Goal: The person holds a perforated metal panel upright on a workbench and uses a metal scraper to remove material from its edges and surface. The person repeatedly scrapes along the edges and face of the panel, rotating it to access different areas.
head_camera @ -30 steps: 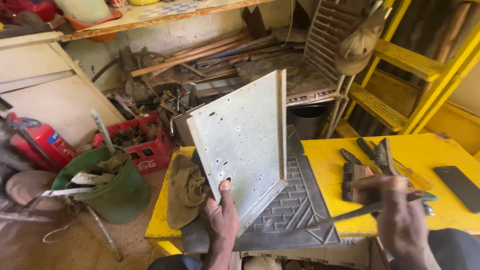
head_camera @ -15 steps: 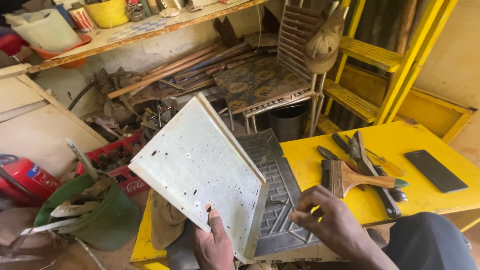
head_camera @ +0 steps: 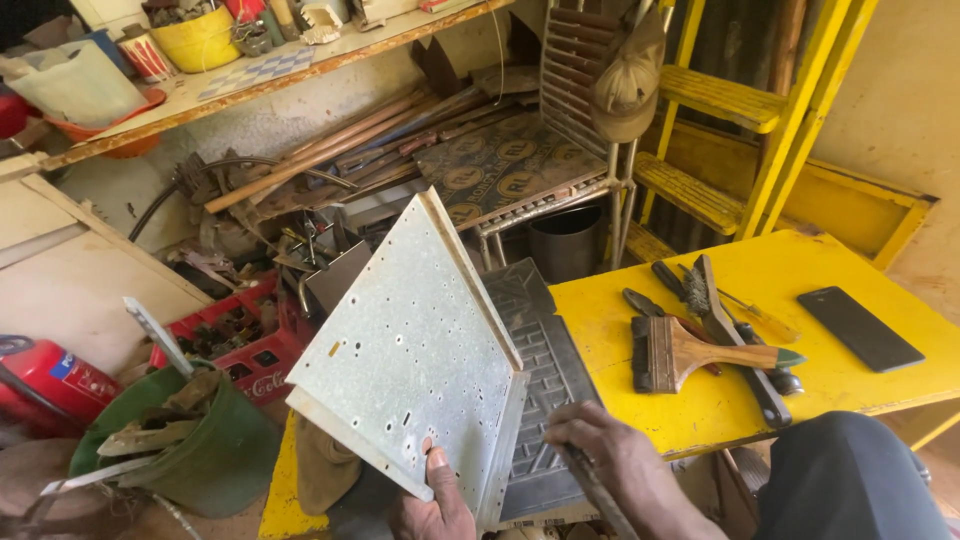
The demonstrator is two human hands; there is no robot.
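the left hand (head_camera: 432,505) pinches the low edge of a flat grey metal sheet with many small holes and bent-up rims (head_camera: 415,355), thumb on top. the sheet is tipped up on a slant, over the dark rubber mat with a brick pattern (head_camera: 545,390). the right hand (head_camera: 612,455) is closed around a thin dark metal tool (head_camera: 598,492), just beside the sheet's right rim.

to do this well, i think the sheet should be held tight and steady, because its thin edges look sharp and it could slip.

on the yellow wooden table (head_camera: 860,400) lie a wide brush with a wooden handle (head_camera: 690,355), a few dark hand tools (head_camera: 735,340) and a flat black phone (head_camera: 858,328), well apart from the hands. a green bucket full of scraps (head_camera: 190,440) and a red plastic crate (head_camera: 245,345) sit close on the left and could get bumped.
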